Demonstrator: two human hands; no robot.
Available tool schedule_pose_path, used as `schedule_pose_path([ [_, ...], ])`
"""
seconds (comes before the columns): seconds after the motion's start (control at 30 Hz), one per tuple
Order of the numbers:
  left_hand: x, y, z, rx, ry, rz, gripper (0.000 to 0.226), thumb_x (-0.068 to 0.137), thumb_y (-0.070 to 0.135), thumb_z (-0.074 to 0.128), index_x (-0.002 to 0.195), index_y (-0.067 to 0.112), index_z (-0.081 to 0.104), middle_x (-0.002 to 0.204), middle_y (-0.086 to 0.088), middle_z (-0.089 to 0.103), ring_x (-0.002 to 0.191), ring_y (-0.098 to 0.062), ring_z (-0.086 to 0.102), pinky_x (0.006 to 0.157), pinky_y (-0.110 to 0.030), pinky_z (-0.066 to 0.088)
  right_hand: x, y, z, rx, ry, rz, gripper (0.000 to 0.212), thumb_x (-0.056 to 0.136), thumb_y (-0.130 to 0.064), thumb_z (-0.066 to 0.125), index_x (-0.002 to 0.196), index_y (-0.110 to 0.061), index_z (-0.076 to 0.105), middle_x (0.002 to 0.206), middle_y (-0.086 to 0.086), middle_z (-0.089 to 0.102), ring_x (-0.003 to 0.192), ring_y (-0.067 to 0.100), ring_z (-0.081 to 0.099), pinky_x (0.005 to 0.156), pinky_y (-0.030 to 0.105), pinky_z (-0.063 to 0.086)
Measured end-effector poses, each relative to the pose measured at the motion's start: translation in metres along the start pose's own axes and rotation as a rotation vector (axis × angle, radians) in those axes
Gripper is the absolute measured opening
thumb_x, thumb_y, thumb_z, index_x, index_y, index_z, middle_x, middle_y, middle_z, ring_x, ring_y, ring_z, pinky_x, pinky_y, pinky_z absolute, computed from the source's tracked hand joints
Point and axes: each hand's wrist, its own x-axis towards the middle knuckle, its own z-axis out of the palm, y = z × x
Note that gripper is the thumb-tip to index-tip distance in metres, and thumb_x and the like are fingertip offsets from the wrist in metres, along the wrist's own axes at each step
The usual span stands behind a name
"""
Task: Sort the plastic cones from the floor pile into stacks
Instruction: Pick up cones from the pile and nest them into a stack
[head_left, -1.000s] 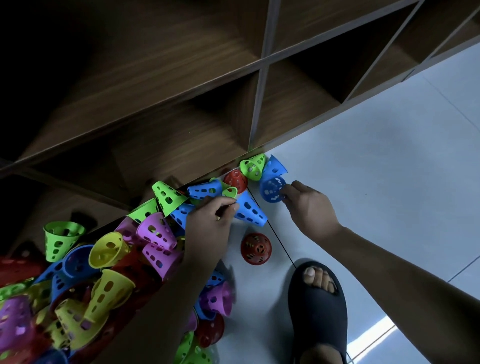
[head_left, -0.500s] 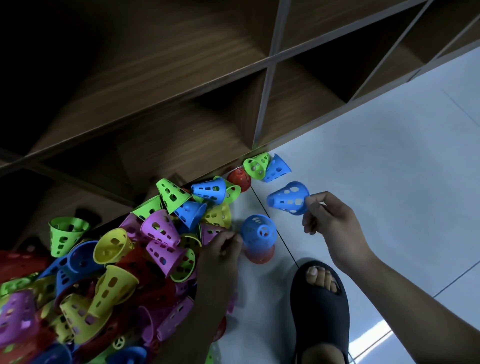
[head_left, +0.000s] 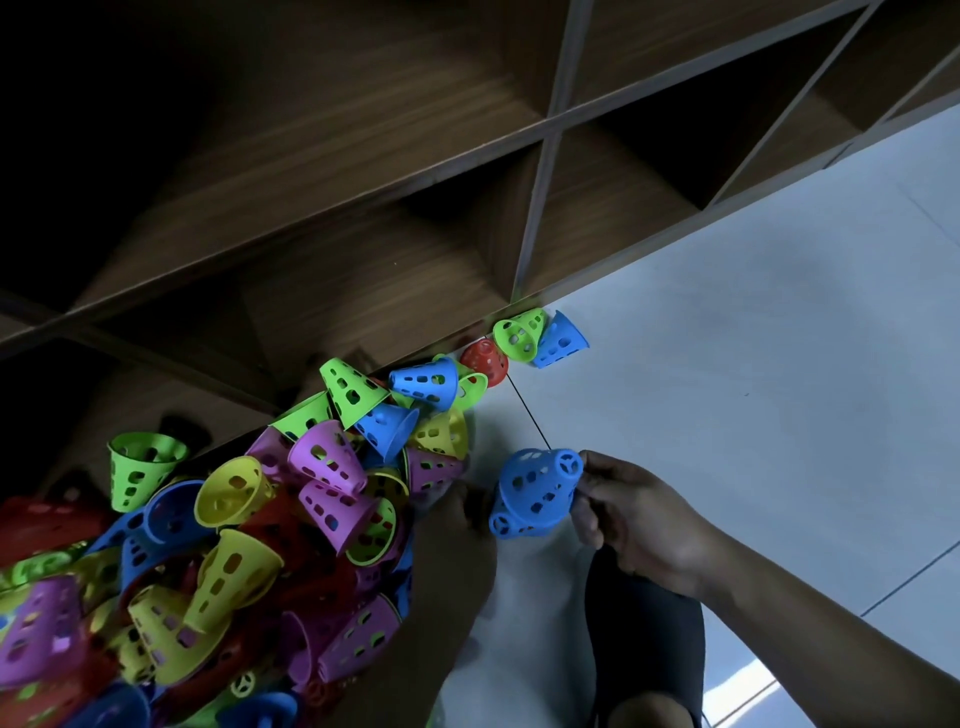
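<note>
Two blue perforated cones (head_left: 537, 488) meet between my hands, just above the white floor. One narrow end points up and right, the other down and left. My right hand (head_left: 636, 522) pinches the upper cone at its narrow end. My left hand (head_left: 460, 525), dark and partly hidden, holds the lower cone from the left. The floor pile of cones (head_left: 249, 561), in purple, yellow, green, red and blue, fills the lower left. The red cone seen earlier under the blue one is out of sight.
A dark wooden shelf unit (head_left: 363, 208) runs along the back. At its foot lie a green cone (head_left: 519, 335), a blue cone (head_left: 563, 340), a red cone (head_left: 483, 361) and another blue cone (head_left: 426, 382). My foot in a black sandal (head_left: 644, 649) stands below my hands.
My right hand lifted a blue cone from beside the shelf and carried it down to the blue cone in my left hand. The two cones now touch.
</note>
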Motion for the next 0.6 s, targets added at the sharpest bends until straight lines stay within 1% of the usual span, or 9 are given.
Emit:
schedule_pose_path([
  [0.1,0.003,-0.001,-0.001,0.046,-0.015,0.014,0.020,0.094,0.003,0.064,0.091,0.023,0.065,0.083,0.007,0.071,0.082,-0.002,0.067,0.066,-0.012,0.046,0.002,0.002,0.000,-0.007,-0.064,-0.011,0.023,0.105,-0.020,0.055,0.093,-0.001,0.051,0.070,0.014,0.046,0.063,0.025,0.040,0.062,0.030,0.037],
  [0.17,0.006,-0.004,0.000,0.063,-0.008,0.048,0.013,0.094,0.007,0.066,0.095,0.020,0.068,0.083,0.007,0.073,0.083,-0.006,0.070,0.073,-0.028,0.055,0.002,0.001,0.001,-0.054,-0.073,-0.007,0.023,0.104,-0.019,0.056,0.092,0.001,0.051,0.071,0.016,0.047,0.062,0.025,0.042,0.059,0.026,0.039],
  [0.2,0.008,-0.005,-0.001,0.067,-0.003,0.073,0.010,0.096,0.010,0.067,0.099,0.020,0.069,0.084,0.008,0.073,0.084,-0.004,0.070,0.076,-0.030,0.057,0.001,-0.001,0.002,-0.108,-0.063,0.004,0.020,0.105,-0.015,0.054,0.090,-0.002,0.053,0.072,0.017,0.047,0.061,0.023,0.043,0.053,0.022,0.039],
  [0.3,0.012,0.004,-0.010,0.018,-0.006,0.089,0.008,0.100,0.017,0.070,0.102,0.025,0.071,0.085,0.019,0.071,0.086,0.013,0.066,0.071,-0.006,0.049,-0.002,-0.006,0.003,-0.194,-0.044,0.025,0.026,0.107,-0.002,0.044,0.083,-0.009,0.054,0.076,0.019,0.044,0.058,0.019,0.044,0.041,0.012,0.036],
  [0.33,0.013,0.008,-0.012,-0.011,-0.022,0.083,0.011,0.101,0.019,0.069,0.100,0.029,0.070,0.084,0.021,0.071,0.086,0.016,0.065,0.069,-0.005,0.048,-0.004,-0.007,0.002,-0.179,-0.052,0.029,0.028,0.107,-0.001,0.042,0.082,-0.009,0.053,0.076,0.018,0.043,0.058,0.019,0.043,0.041,0.012,0.036],
  [0.43,0.011,0.014,-0.014,-0.100,-0.126,0.037,0.023,0.103,0.019,0.065,0.104,0.041,0.069,0.082,0.016,0.076,0.077,0.003,0.072,0.066,-0.014,0.055,-0.007,-0.009,-0.002,-0.122,-0.065,0.025,0.031,0.106,0.004,0.038,0.081,-0.008,0.051,0.072,0.015,0.041,0.057,0.018,0.043,0.042,0.013,0.037],
  [0.5,0.010,0.014,-0.012,-0.113,-0.160,0.029,0.031,0.104,0.019,0.063,0.102,0.049,0.069,0.084,0.019,0.077,0.076,-0.002,0.074,0.065,-0.020,0.057,-0.006,-0.007,-0.005,-0.159,-0.060,0.032,0.026,0.106,0.003,0.038,0.086,-0.005,0.053,0.071,0.015,0.043,0.055,0.016,0.044,0.042,0.019,0.033],
  [0.57,0.011,0.013,-0.011,-0.085,-0.150,0.049,0.035,0.102,0.016,0.062,0.102,0.050,0.070,0.085,0.019,0.077,0.079,-0.001,0.074,0.066,-0.014,0.055,-0.005,-0.004,-0.008,-0.270,-0.050,0.041,0.021,0.110,-0.012,0.045,0.092,-0.005,0.055,0.073,0.013,0.047,0.057,0.015,0.045,0.047,0.027,0.022],
  [0.6,0.012,0.012,-0.011,-0.059,-0.134,0.059,0.031,0.101,0.016,0.063,0.105,0.045,0.073,0.088,0.019,0.076,0.081,-0.001,0.073,0.068,-0.013,0.054,-0.004,-0.003,-0.008,-0.310,-0.037,0.037,0.024,0.111,-0.020,0.049,0.093,-0.006,0.055,0.074,0.012,0.049,0.059,0.015,0.045,0.047,0.027,0.023],
])
